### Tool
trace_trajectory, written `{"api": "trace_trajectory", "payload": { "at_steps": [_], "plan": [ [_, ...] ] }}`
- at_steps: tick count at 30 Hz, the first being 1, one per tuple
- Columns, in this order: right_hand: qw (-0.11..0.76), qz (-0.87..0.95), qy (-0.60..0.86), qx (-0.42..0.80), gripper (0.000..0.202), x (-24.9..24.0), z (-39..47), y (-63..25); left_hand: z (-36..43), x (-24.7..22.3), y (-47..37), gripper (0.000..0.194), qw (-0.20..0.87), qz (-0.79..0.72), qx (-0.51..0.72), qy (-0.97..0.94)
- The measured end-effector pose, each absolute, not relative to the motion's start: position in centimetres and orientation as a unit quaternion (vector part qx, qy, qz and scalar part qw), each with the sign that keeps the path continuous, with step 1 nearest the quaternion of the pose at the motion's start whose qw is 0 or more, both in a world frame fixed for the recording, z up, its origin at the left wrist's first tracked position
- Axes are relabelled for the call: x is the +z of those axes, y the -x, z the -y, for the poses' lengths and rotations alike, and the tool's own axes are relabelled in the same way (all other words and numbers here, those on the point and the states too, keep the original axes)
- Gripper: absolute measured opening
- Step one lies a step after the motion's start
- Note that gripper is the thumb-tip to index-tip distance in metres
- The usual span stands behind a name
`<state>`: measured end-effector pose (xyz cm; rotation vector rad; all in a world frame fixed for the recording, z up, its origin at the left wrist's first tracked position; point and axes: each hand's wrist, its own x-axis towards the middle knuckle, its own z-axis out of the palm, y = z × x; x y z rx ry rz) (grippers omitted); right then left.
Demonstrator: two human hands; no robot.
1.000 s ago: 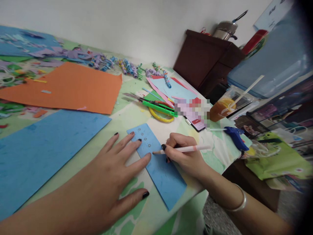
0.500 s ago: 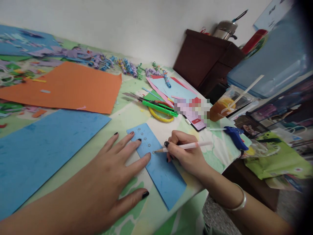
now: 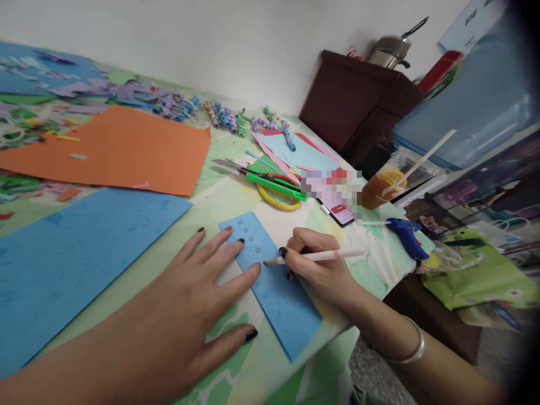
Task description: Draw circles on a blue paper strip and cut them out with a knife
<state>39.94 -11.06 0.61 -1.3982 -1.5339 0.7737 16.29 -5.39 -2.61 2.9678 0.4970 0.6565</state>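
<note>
A narrow blue paper strip (image 3: 291, 315) lies slanted on the patterned tablecloth, with several small drawn circles in a row near its upper end. My left hand (image 3: 198, 292) is spread flat, three fingertips resting on the strip's left side and the thumb on the cloth. Between the fingers of my right hand (image 3: 320, 264) is a pale pink pencil (image 3: 333, 255), its tip touching the strip just below the lowest clear circle. The fingers of that hand are curled, and its side rests over the strip's right edge.
Orange paper (image 3: 126, 152) and a large blue sheet (image 3: 84, 253) lie left. Scissors and a green cutter (image 3: 276, 187) sit beyond the strip. Rolled paper pieces (image 3: 219, 115) line the back. A drink cup (image 3: 386, 180) and blue glue gun (image 3: 407, 236) stand right.
The pencil has tipped slightly lower at its back end, and the right hand's fingers have shifted a little to the left. My left hand stays in place.
</note>
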Motion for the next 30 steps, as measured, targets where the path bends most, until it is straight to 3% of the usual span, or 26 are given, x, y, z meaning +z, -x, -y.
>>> {"api": "trace_trajectory", "payload": {
  "at_steps": [17,30],
  "plan": [
    [0.491,0.569,0.553,0.359,0.027,0.33,10.96,-40.18,5.37,-2.46,-16.34,0.058,0.012,-0.150,0.209,-0.966],
    [0.472,0.596,0.556,0.335,0.026,0.29,11.02,-40.17,5.40,-2.69,-16.25,0.058,0.015,-0.152,0.213,-0.965]
  ]
}}
